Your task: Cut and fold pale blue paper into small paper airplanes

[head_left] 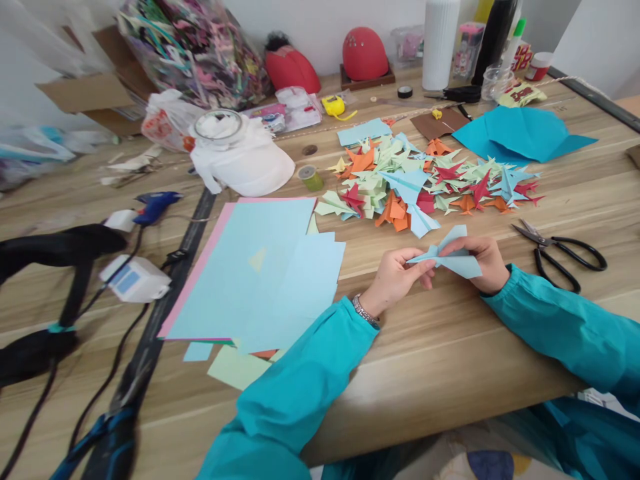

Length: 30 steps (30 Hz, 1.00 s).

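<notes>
A small light blue paper plane (457, 262) is held between both hands above the wooden table. My left hand (395, 279) pinches its narrow pointed end between thumb and fingers. At the wider, winged end, my right hand (483, 260) has its fingers closed on the paper; some of its fingers are hidden behind. Just beyond the hands lies a heap of small folded paper planes (405, 177) in pale green, light blue, orange and red. Black-handled scissors (557, 250) rest to the right of my right hand, blades slightly apart.
Left of my hands lies a stack of coloured paper sheets (260, 267). A large blue folded paper (525, 133) sits at the back right. Behind are a white cap (250, 160), a white bottle (440, 47) and red domes (365, 53). A blue glue gun (155, 205) lies left.
</notes>
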Each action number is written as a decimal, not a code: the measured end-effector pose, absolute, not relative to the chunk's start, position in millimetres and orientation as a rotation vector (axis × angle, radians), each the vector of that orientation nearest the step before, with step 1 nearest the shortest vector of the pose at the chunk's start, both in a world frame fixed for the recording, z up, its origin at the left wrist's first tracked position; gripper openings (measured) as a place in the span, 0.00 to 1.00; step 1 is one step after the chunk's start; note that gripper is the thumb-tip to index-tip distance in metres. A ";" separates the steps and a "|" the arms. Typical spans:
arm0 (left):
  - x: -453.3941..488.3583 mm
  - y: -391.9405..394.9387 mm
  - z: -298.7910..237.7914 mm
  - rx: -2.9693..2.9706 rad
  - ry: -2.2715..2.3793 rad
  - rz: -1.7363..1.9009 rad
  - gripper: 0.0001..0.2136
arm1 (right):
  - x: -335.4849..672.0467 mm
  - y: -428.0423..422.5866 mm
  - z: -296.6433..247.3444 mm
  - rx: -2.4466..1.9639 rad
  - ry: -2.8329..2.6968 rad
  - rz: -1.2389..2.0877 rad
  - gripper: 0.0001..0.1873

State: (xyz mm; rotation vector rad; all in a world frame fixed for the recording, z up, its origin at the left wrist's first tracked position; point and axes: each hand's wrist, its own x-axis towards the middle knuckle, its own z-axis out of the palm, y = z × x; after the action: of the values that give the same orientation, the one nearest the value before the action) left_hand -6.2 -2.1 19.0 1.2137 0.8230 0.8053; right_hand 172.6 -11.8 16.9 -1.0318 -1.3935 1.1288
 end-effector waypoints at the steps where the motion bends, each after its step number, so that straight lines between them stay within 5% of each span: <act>1: -6.1 -2.2 19.1 1.218 0.832 0.803 0.14 | 172.9 -11.6 16.1 -1.040 -1.384 1.132 0.12; 11: -6.3 1.9 11.4 1.034 0.825 0.905 0.14 | 176.0 -7.3 13.2 -1.078 -1.013 1.317 0.07; 22: -4.9 -7.0 19.5 1.340 0.926 0.717 0.15 | 183.8 2.5 17.1 -1.062 -1.241 1.141 0.33; 30: -9.9 -3.1 20.5 1.473 0.844 0.573 0.16 | 188.6 -4.3 23.0 -1.074 -1.699 1.203 0.30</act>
State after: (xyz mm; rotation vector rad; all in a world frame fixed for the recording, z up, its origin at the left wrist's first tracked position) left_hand -9.9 -3.1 20.5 1.4735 0.8441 0.5730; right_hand 188.6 -4.3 23.0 -1.0737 -1.6990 1.2028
